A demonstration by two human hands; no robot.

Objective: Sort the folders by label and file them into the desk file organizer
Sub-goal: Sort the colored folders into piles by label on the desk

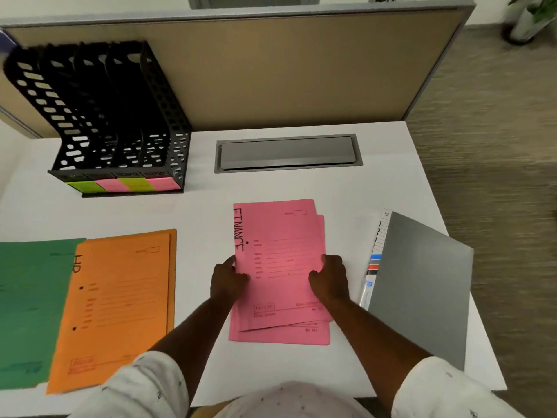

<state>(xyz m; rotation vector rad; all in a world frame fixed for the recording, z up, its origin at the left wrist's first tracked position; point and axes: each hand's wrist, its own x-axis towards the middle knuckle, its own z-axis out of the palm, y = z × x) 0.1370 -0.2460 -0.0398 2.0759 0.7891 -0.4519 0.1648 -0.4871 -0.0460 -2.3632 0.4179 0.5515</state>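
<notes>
Both thumbs pressed on top of the pink folders [280, 236], the other fingers wrapped out of sight round the side edges: the left hand [227, 282] gripped the left edge, the right hand [330, 280] the right. The stack (top one lettered FINANCE, the ones below slightly fanned) sat mid-way across the white desk [271, 188]. To its left lay an orange folder [120, 297] marked HR, overlapping a green folder [30, 312]; to its right, a grey folder [422, 288]. The black file organizer [114, 116] stood at the back left, well apart.
</notes>
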